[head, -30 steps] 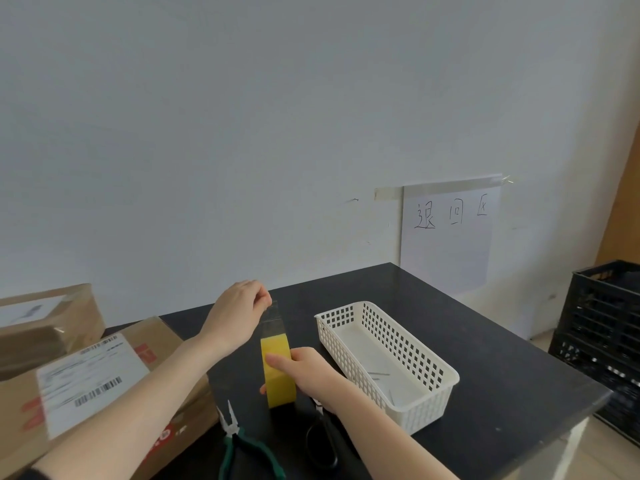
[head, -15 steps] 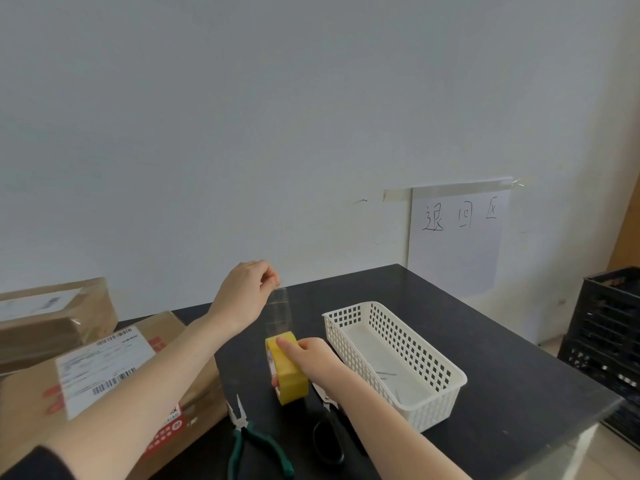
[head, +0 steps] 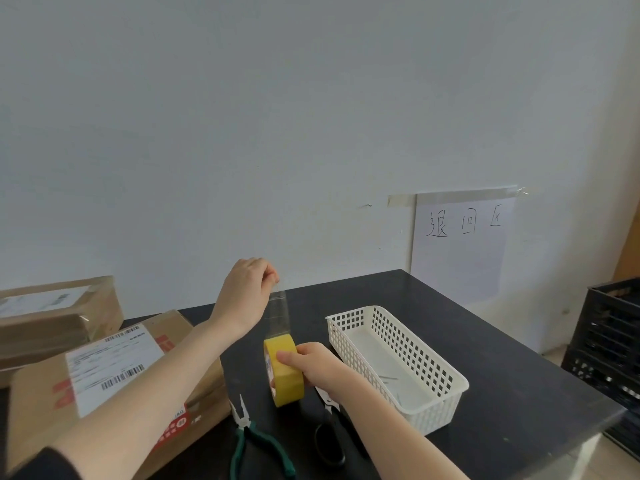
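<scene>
My right hand (head: 311, 367) grips a yellow roll of tape (head: 284, 375), held on edge just above the black table (head: 502, 382). A clear strip of tape (head: 278, 313) runs straight up from the roll. My left hand (head: 247, 289) pinches the strip's free end between thumb and fingertips, well above the roll. A cardboard parcel with a white shipping label (head: 104, 379) lies to the left, under my left forearm.
A white perforated basket (head: 436, 407) with a few thin metal bits stands right of the roll. Green-handled pliers (head: 249, 438) and black scissors (head: 329, 441) lie at the near edge. A second parcel (head: 52, 310) is at far left. A black crate (head: 613, 341) stands on the floor at right.
My left hand has risen, pulling the clear strip longer. The roll has turned in my right hand, so its printed core side now faces left.
</scene>
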### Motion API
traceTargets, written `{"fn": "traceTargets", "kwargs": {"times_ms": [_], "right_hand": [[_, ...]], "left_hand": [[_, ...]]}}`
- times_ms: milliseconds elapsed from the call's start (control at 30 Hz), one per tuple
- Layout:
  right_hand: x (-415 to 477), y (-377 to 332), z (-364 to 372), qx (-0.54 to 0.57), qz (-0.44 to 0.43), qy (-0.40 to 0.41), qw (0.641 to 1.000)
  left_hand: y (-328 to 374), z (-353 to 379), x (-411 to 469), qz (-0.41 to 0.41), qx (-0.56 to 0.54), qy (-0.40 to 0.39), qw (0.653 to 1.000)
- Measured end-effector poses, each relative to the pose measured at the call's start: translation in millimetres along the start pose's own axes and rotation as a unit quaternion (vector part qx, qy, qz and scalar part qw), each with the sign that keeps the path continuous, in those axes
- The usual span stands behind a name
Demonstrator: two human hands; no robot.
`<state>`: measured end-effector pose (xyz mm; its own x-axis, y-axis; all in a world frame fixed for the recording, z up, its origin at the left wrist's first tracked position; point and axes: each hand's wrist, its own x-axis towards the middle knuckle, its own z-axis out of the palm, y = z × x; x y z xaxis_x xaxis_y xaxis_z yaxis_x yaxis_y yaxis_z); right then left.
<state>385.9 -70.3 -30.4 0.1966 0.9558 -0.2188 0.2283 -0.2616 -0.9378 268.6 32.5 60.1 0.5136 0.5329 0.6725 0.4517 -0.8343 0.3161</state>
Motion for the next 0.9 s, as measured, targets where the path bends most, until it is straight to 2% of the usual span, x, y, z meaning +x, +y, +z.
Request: {"fn": "traceTargets", "kwargs": {"times_ms": [200,300,467,533,700,900], "right_hand": [[6.2,-6.2,11.5,-0.070,0.009,0.064,0.995],[5.2,-4.8,8.4,-0.123,-0.003,0.060,0.991],[-8.0,-14.5,-5.8,-0.243,-0.009,0.018,0.970],[-16.3,-22.4,-13.5,-0.310,-0.003,-0.001,0.951],[-31.8,-35.3,-10.2,-0.468,0.060,0.020,0.881],[-44.5,-22.2,2.4,-0.529,0.155,-0.006,0.834]], "left_hand": [[0.0,-6.4,3.7,0.005,0.000,-0.031,0.999],[-1.2,-13.1,5.5,0.001,-0.006,-0.063,0.998],[-1.0,-18.0,1.4,-0.002,-0.010,-0.072,0.997],[0.9,-19.2,-0.4,-0.002,-0.016,-0.078,0.997],[9.7,-21.8,-3.4,-0.002,-0.027,-0.080,0.996],[13.4,-23.3,-9.6,0.015,-0.021,-0.080,0.996]]}}
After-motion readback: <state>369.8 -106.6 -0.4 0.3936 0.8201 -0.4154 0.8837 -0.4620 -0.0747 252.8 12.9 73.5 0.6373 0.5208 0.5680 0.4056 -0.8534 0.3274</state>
